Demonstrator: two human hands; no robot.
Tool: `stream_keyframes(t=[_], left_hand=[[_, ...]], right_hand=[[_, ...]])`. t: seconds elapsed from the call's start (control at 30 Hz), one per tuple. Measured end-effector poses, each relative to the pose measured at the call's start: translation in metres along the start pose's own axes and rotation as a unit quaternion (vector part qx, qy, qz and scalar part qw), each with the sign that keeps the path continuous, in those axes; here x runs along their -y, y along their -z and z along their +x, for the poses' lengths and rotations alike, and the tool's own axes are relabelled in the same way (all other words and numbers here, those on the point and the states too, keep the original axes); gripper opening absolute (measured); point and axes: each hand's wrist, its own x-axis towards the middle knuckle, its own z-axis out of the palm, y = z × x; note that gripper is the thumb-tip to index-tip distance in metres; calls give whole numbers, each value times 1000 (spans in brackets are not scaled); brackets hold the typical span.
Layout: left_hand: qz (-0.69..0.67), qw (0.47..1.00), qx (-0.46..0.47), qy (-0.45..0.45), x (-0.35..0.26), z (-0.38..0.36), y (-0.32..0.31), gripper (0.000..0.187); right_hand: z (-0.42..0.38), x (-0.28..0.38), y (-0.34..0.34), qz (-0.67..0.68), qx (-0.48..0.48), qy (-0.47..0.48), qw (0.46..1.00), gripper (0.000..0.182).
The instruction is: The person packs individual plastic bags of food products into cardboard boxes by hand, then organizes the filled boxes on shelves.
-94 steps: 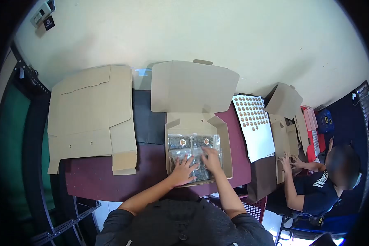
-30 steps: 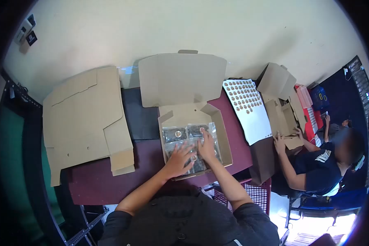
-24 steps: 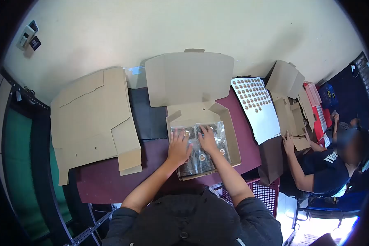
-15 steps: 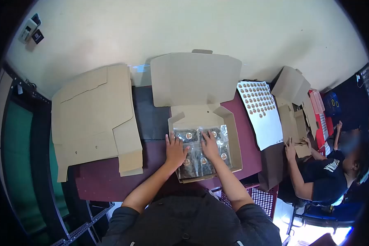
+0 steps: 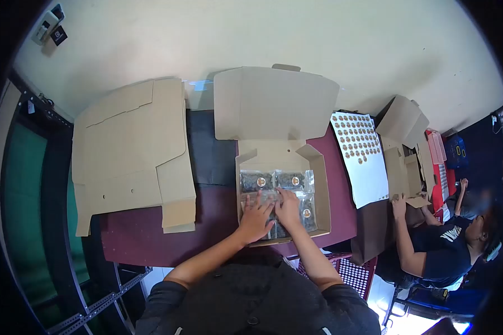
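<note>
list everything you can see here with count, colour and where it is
open box: 1, brown card, centre of table, lid up against wall
clear bags: several, dark contents with round orange labels, lying flat inside the open box
flat card: a stack of unfolded brown sheets, left side of table
table: 1, maroon, with a black mat under the card
sticker sheet: 1, white with rows of orange dots, right of the open box
other boxes: a few, brown, far right
co-worker: 1, dark shirt, seated far right, hand on those boxes
left hand: flat on the bags
right hand: flat on the bags, beside the left
</note>
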Motion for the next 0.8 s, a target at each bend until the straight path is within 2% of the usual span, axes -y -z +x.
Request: stream_keyframes(t=[0.07,0.13,0.17,0.3,0.37,0.4,0.47,0.5,0.53,0.57,0.6,0.63,0.67,0.73,0.8], left_hand=[[-12,1000,15,-14,0,-5,-5,44],[3,997,75,-3,2,-9,-7,40],[8,997,74,-7,3,-10,-7,38],[26,996,83,-8,1,-12,-8,39],[-21,999,25,-31,0,-14,-11,39],[-21,999,25,-32,-1,-15,-11,39],[-49,996,44,-64,-3,-19,-10,41],[-47,996,44,-65,-3,-22,-11,41],[-27,995,77,-52,-4,-23,-11,42],[-7,993,110,-40,-4,-24,-12,44],[-6,993,109,-44,-6,-23,-13,44],[-7,994,100,-47,-7,-22,-14,45],[-10,995,92,-49,-8,-21,-16,47],[-38,994,65,-75,-15,-15,-20,48],[-67,992,38,-103,-24,-11,-23,50]], right_hand=[[-7,-3,1,-42,-1,16,999,39],[-10,-8,4,-54,30,29,998,39],[-9,-11,6,-67,52,26,996,40],[-12,-13,11,-30,41,16,999,41],[-13,-17,15,-15,-21,69,997,43],[-14,-21,17,-14,-21,70,997,43],[-20,-28,24,-31,-31,9,999,45],[-23,-31,31,-60,-2,-32,998,45],[-26,-39,33,-60,-4,-33,998,45],[-29,-49,33,-53,46,-50,996,45],[-31,-53,37,-45,96,-67,992,46],[-34,-56,39,-66,108,-59,990,45],[-38,-59,40,-66,106,-61,990,45],[-43,-61,43,-6,24,-60,998,46],[-46,-68,45,-44,1,-53,998,47]])
